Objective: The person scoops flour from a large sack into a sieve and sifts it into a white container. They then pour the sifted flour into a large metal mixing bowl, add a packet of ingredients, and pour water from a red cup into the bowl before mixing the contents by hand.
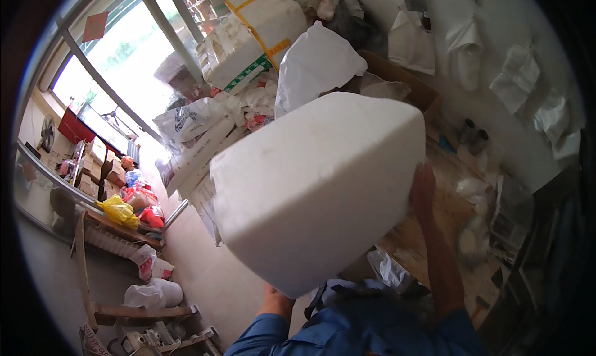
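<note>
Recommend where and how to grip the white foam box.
White foam box: probably two-handed, from the wearer's side, supporting the right edge and bottom corner. It's bulky, tilted, with no handle visible. The right hand is at that edge; the left hand, partly hidden, is at that corner.

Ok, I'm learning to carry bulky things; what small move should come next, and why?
Perhaps lower the white box slightly: it blocks much of the view, with the left hand at its lower corner, the right hand at its right edge.

the blue top (372, 328) has matching blue sleeves (267, 332), the right forearm (443, 266) bare.
</note>
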A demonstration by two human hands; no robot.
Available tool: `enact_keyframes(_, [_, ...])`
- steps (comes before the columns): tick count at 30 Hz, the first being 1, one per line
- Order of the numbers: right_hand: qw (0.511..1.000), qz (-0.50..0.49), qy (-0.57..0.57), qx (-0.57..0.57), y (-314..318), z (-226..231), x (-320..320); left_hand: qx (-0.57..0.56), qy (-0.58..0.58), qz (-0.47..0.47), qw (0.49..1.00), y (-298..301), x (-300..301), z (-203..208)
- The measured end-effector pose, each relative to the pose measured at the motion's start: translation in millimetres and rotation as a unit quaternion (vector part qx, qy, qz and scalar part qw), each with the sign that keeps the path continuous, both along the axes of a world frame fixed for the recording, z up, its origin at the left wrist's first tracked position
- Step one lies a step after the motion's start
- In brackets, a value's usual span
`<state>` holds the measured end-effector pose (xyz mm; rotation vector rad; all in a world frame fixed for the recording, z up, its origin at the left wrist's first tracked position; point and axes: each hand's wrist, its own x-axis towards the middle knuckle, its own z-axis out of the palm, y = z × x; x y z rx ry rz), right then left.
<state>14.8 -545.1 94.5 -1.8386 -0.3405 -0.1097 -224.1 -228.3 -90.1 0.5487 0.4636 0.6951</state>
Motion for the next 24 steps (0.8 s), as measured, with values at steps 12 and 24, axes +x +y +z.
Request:
enact_keyframes(12, [0.939, 0.232, 0.075, 0.241, 43, 39, 78, 0.035, -0.037, 0.041, 0.998, 14, 36, 65])
enact_keyframes(24, [0.928, 0.364, 0.083, -0.004, 33, -67, -44, -0.053, 0.114, 0.279, 0.952, 67, -192, 38])
